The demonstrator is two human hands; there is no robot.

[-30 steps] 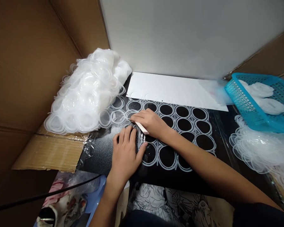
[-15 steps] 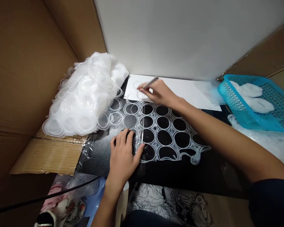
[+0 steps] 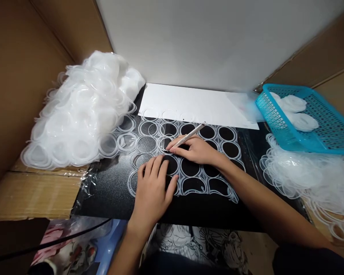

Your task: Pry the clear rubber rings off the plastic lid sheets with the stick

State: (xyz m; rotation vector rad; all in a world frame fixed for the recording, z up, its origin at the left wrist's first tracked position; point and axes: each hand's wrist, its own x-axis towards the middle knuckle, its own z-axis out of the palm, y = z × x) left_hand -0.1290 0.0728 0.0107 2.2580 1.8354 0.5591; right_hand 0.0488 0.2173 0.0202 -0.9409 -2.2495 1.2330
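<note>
A translucent plastic sheet (image 3: pixel 179 172) with rows of round cut-outs lies on the black tabletop (image 3: pixel 111 194). My left hand (image 3: pixel 154 183) rests on its near left part, fingers spread. My right hand (image 3: pixel 199 151) is closed around a slim, pale, pen-like tool (image 3: pixel 190 134) with its upper end slanting up to the right. The fingertips and the tool's lower end are at a ring in the middle of the sheet. A thin loose clear ring overlaps the holes near there. Fingers partly cover the tool's lower end.
A heap of similar white sheets (image 3: pixel 80 110) stands at the left by a cardboard wall (image 3: pixel 14 76). White paper (image 3: pixel 186 101) lies behind the sheet. At the right, a blue basket (image 3: pixel 292 139) holds white round stacks (image 3: pixel 304 122); loose plastic ring scraps (image 3: pixel 301 172) lie before it.
My right hand has come down from the white paper to the middle of the sheet, still holding the tool. The left hand stays on the sheet. The view has shifted right.
</note>
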